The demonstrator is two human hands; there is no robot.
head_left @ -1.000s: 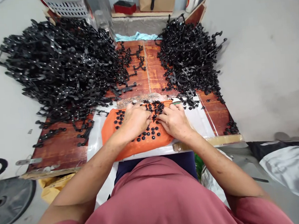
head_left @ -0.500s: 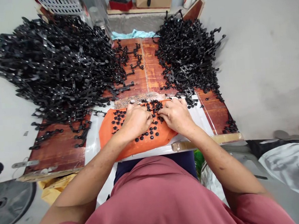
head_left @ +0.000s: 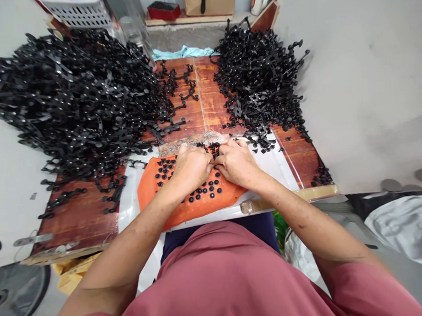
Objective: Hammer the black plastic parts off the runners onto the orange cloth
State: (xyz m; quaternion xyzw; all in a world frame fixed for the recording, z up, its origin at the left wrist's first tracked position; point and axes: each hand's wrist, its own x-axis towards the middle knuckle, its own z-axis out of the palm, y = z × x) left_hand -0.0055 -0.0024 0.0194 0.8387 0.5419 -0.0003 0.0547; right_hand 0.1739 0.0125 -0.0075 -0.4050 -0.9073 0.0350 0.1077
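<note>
An orange cloth lies over a white sheet at the front of the table, with many small black round pieces spread on it. My left hand rests above the cloth's middle, its fingers curled into a pinch. Close beside it, my right hand is also closed, and the fingertips of both hands nearly meet. Whatever sits between the fingers is too small or hidden to name. More loose black pieces lie just beyond the fingertips at the cloth's far edge.
A large heap of black linked parts covers the table's left side. A smaller heap stands on the right. Behind are a white basket, a red box and a light blue cloth. A taped strip edges the front right.
My right hand has moved left, bringing its fingertips up to those of my left hand. The left hand stays closed in about the same place. The view has shifted slightly.
</note>
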